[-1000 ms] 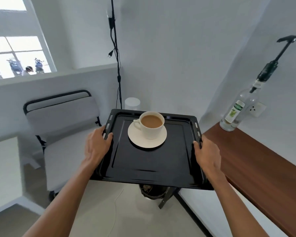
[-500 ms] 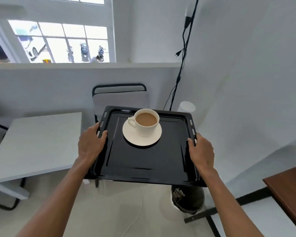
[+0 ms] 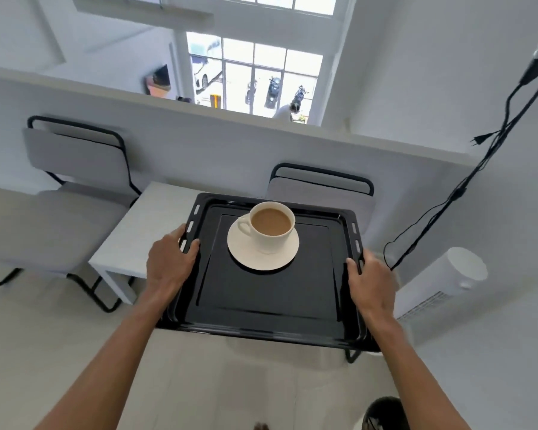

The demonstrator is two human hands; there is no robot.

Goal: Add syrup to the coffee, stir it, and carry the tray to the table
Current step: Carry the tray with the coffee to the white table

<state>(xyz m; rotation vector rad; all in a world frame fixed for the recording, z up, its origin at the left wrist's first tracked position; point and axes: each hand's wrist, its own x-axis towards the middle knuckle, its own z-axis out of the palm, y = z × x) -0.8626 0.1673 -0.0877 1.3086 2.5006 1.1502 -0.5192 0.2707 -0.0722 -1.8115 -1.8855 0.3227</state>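
White walls and a tall window fill the space beyond the hands, with two grey chairs pushed up to a pale tabletop that sits just past the left hand. A person holds a black tray out in front at mid-height, the left hand wrapped around its left rim and the right hand gripping the right rim, thumbs hooked over the edges. Between the hands, toward the far side of the tray, a white cup stands upright on a white saucer, its handle turned to the left. The coffee inside looks milky and even, with no spoon in sight, so the syrup and stirring seem already done, though nothing here proves it. What remains, by my reckoning, is the last stretch of the carry: the tray hangs in the air, its far left corner overlapping the tabletop's near edge from this angle, and it has not yet been set down. A white cylindrical appliance stands beyond the right hand, with black cables trailing down the wall above it.
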